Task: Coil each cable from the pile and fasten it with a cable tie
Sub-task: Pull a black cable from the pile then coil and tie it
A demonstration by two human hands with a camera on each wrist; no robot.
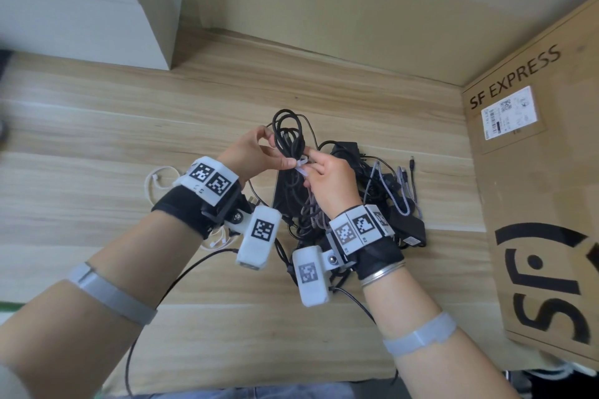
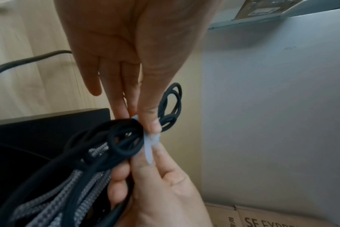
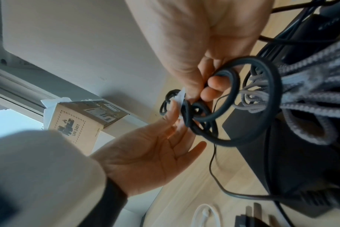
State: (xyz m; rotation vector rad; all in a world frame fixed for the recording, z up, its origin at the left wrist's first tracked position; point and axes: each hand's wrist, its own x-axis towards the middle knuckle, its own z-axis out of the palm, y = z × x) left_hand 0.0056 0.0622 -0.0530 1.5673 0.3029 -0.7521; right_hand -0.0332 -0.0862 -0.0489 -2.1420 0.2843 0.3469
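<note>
A black cable coil (image 1: 287, 134) is held above the wooden table (image 1: 97, 126). A white cable tie (image 1: 301, 168) wraps its lower part. My left hand (image 1: 279, 162) pinches the coil beside the tie, thumb in front and fingers behind. In the left wrist view the left hand (image 2: 145, 122) has its thumb right at the cable tie (image 2: 148, 147). My right hand (image 1: 311, 168) pinches the tie's tail, and its lower fingers curl round the coil (image 3: 243, 98) in the right wrist view. The pile of black and grey braided cables (image 1: 385, 194) lies under my right hand.
A large SF Express cardboard box (image 1: 538, 210) stands at the right. A white cabinet (image 1: 97, 3) is at the back left. A white coiled cable (image 1: 157, 178) lies left of my left wrist. Black power adapters (image 1: 413, 232) sit in the pile.
</note>
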